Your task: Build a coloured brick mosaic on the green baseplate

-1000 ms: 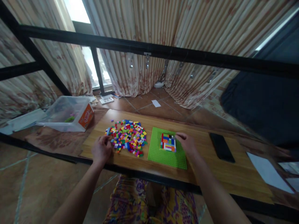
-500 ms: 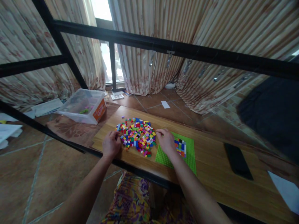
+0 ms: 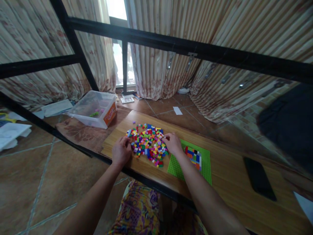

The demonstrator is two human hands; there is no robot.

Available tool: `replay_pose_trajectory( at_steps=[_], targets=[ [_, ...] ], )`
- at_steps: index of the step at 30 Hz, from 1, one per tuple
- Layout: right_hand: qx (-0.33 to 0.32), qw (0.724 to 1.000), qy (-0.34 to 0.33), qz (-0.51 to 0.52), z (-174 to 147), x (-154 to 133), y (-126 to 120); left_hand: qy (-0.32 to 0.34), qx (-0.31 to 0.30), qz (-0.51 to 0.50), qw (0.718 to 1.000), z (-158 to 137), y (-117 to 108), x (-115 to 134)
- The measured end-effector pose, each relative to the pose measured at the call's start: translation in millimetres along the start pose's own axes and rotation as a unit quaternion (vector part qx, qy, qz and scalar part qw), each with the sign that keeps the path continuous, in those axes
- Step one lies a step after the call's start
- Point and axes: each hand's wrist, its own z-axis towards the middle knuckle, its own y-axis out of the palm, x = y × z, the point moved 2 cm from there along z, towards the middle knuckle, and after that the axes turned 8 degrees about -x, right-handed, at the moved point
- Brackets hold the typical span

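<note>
A spread-out pile of small coloured toy bricks (image 3: 149, 143) lies on the wooden table. My left hand (image 3: 121, 151) rests at the pile's near left edge with its fingers curled; what they hold, if anything, is hidden. At the right edge of the pile my right hand (image 3: 173, 143) has its fingertips pinched together among the bricks, and any piece between them is too small to make out. Under my right wrist lies a green baseplate (image 3: 206, 163). A flat block of joined bricks (image 3: 194, 157), in several colours, sits on the plate, partly covered by my forearm.
A clear plastic box (image 3: 94, 109) with an orange label and a few pieces inside stands beyond the table's left end. A black phone (image 3: 259, 179) lies on the table (image 3: 227, 176) at the right. Black metal bars (image 3: 151, 36) cross in front of the curtains.
My right hand has shifted left, from just beside the pile onto its right edge. My left hand stays near the left edge. The whole view has swung slightly.
</note>
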Motion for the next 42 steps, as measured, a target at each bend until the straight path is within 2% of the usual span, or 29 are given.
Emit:
replay_pose_trajectory(
  at_steps=[6, 11, 19, 24, 29, 34, 37, 42],
  targets=[
    [0.019, 0.995, 0.004, 0.095, -8, 4, -2, -0.005, -0.009, 0.003, 1.0, 0, -1, 1],
    [0.041, 0.978, 0.013, 0.205, -17, 10, -7, 0.0, -0.005, 0.003, 1.0, 0, -1, 2],
    [0.055, 0.929, 0.045, 0.364, -50, 8, -15, 0.002, -0.004, 0.017, 1.0, 1, -1, 1],
    [0.095, 0.873, 0.074, 0.472, -84, 14, -28, -0.002, -0.002, 0.024, 1.0, 1, 0, -1],
    [0.176, 0.876, 0.112, 0.434, -122, 53, -49, 0.004, -0.002, 0.027, 1.0, 3, -1, -1],
    [0.251, 0.906, 0.146, 0.307, -140, 94, -72, 0.003, 0.0, 0.036, 0.999, 4, -2, 0],
    [0.254, 0.93, 0.136, 0.23, -134, 100, -81, 0.0, 0.001, 0.04, 0.999, 5, -2, 0],
    [0.234, 0.955, 0.113, 0.142, -119, 93, -86, 0.003, 0.001, 0.045, 0.999, 6, -1, -1]
  ],
)
